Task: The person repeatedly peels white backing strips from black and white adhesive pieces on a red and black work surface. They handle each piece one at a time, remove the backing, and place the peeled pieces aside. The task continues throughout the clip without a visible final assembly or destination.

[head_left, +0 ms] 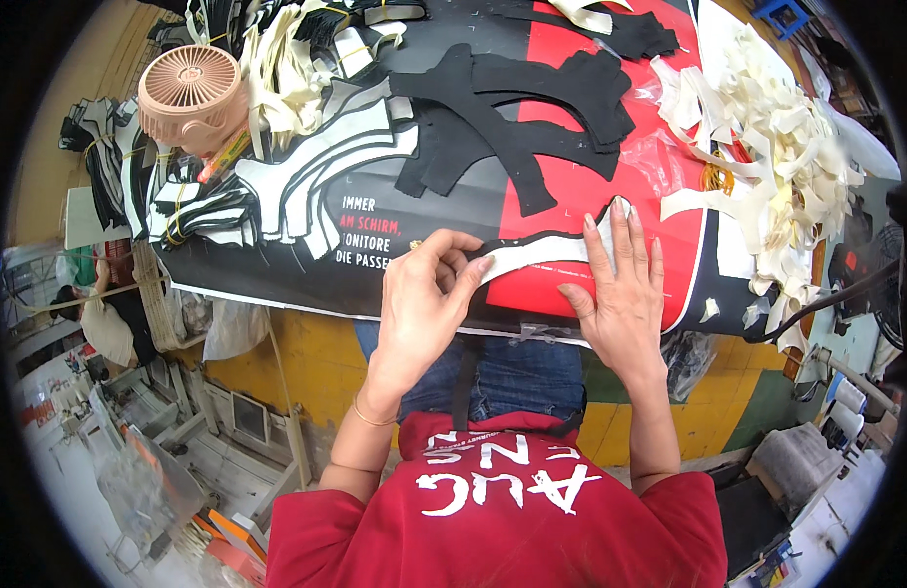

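Two bare hands work one curved cut piece (pixel 537 257), white on its face with a black edge, which lies flat near the front edge of a table (pixel 277 279) covered by a black and red printed sheet (pixel 561 137). The left hand (pixel 422 304) pinches the left end of the piece between thumb and fingertips, lifting that end slightly. The right hand (pixel 620 284) lies flat with fingers spread, pressing down on the right part of the piece, fingertips pointing away from the person.

Just beyond the hands, in the middle of the table, sits a loose stack of black cut pieces (pixel 517 108), overlapping one another. To the left of them lie fanned rows of black-and-white pieces (pixel 306 171), some bundled with yellow bands. A round pink fan (pixel 191 93) stands at the far left of the table, beside the bundles. On the right side a large heap of cream-coloured scraps and strips (pixel 777 127) spills toward the table's edge.

Below the table edge, the person's blue jeans (pixel 512 377) and red shirt (pixel 503 519) with white lettering show. A yellow and green floor (pixel 306 367) lies beneath, with metal frames and clutter at lower left.
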A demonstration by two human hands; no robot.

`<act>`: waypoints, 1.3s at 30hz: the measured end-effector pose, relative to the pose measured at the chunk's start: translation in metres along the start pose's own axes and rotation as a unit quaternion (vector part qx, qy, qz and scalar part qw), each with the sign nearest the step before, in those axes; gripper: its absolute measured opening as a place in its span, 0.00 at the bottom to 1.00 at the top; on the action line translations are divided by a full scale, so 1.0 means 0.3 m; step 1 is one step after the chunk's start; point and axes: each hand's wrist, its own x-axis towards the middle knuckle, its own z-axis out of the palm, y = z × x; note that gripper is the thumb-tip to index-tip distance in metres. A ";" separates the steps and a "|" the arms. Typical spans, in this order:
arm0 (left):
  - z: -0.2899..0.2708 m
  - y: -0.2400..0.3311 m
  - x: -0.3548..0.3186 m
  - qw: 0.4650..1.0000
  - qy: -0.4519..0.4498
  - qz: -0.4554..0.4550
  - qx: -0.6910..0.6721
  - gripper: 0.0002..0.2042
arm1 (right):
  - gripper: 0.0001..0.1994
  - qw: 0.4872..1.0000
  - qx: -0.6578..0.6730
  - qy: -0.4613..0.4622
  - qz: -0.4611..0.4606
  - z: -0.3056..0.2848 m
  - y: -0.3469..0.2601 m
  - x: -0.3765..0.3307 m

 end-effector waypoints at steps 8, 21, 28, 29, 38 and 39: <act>0.034 -0.024 -0.005 0.996 0.073 0.026 0.045 0.06 | 0.37 1.000 -0.011 -0.009 0.003 -0.004 -0.002 0.002; 0.071 -0.059 -0.041 0.972 0.157 0.105 0.140 0.05 | 0.37 1.000 -0.024 -0.014 0.004 -0.003 -0.003 0.000; 0.066 -0.155 -0.090 0.934 0.217 0.199 0.204 0.06 | 0.37 0.999 -0.027 -0.020 0.006 -0.001 -0.004 0.000; 0.066 -0.168 -0.099 0.933 0.215 0.204 0.203 0.07 | 0.37 0.999 -0.028 -0.021 0.003 -0.001 -0.003 0.000; 0.059 -0.186 -0.150 0.923 0.220 0.232 0.214 0.16 | 0.36 1.000 -0.024 -0.017 0.004 -0.002 -0.006 -0.001; 0.069 -0.181 -0.151 0.920 0.229 0.229 0.222 0.18 | 0.36 1.000 -0.018 -0.020 0.005 -0.007 -0.009 0.000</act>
